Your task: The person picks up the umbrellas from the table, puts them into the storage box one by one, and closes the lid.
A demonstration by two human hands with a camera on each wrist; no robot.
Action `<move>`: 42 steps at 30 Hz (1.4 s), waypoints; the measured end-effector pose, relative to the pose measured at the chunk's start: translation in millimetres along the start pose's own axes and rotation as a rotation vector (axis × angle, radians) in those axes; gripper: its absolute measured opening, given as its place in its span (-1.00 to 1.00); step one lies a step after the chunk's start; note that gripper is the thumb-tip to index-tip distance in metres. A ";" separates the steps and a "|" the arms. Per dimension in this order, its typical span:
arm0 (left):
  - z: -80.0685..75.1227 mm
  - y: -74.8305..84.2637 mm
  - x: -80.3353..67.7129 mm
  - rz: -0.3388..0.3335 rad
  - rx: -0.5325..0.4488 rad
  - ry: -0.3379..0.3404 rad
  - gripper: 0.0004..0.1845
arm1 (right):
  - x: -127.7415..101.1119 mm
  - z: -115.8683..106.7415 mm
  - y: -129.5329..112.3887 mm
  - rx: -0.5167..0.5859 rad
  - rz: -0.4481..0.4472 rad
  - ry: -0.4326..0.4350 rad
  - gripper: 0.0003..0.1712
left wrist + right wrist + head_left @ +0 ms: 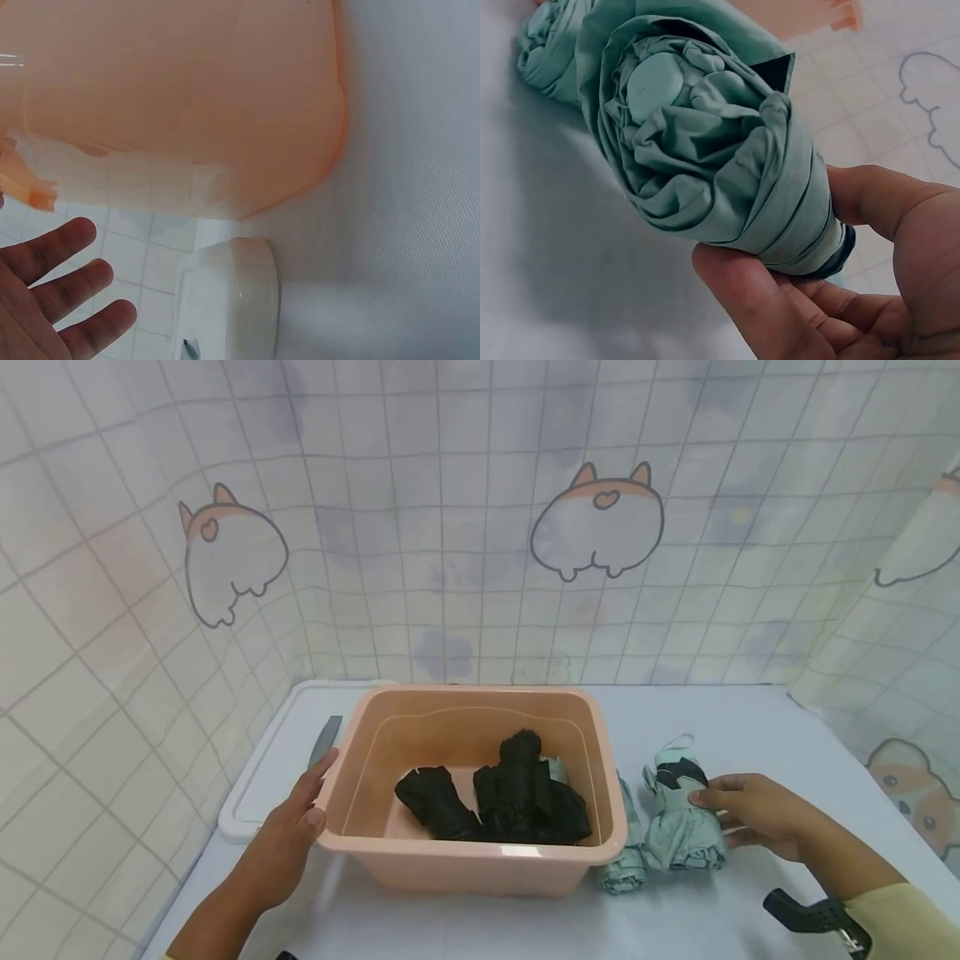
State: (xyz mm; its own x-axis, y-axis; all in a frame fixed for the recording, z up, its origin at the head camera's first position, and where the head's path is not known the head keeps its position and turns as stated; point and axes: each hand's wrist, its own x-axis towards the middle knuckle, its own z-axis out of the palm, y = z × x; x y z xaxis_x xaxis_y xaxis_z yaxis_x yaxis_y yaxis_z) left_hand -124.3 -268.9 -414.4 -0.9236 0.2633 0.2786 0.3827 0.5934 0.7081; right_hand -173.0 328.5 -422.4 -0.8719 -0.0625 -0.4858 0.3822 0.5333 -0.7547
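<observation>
- a peach plastic tub (420, 870) sits in the middle of the frame, with black folded umbrellas (517, 789) and a bit of pale green cloth (557, 768) inside.
- a white board (262, 793) with a gray knife (326, 742) on it lies at the left, partly behind the tub.
- a checked curtain (450, 527) with round dog drawings fills the top.
- another umbrella (625, 868), also green, lies between the tub and the mint green umbrella (681, 831), in the way.
- the left hand (288, 835) is at the tub's left rim, fingers out long, gripping nothing.
- the right hand (761, 817) holds the mint green umbrella, at the lower right.
- that one is rolled, fat and wrinkly, with a dark strap, a thin loop on top and a round green cap in its bunched end.
</observation>
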 end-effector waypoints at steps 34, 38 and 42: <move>-1.1 1.9 -0.6 0.003 -0.022 -0.012 -0.37 | -31.3 -28.2 -50.1 0.150 -0.199 -0.099 0.00; -0.8 2.0 -0.8 0.004 -0.026 -0.013 -0.37 | -32.7 -29.1 -55.1 0.150 -0.219 -0.093 -0.05; -0.8 1.7 -0.6 0.009 -0.016 -0.006 -0.38 | -35.8 -30.1 -63.6 0.128 -0.233 -0.080 -0.05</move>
State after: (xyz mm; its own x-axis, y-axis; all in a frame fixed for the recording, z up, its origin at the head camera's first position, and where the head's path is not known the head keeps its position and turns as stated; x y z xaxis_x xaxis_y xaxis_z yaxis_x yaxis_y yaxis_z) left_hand -123.1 -268.7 -412.8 -0.9199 0.2733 0.2814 0.3908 0.5785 0.7160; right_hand -175.3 322.3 -343.7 -0.9156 -0.2403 -0.3224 0.2146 0.3860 -0.8972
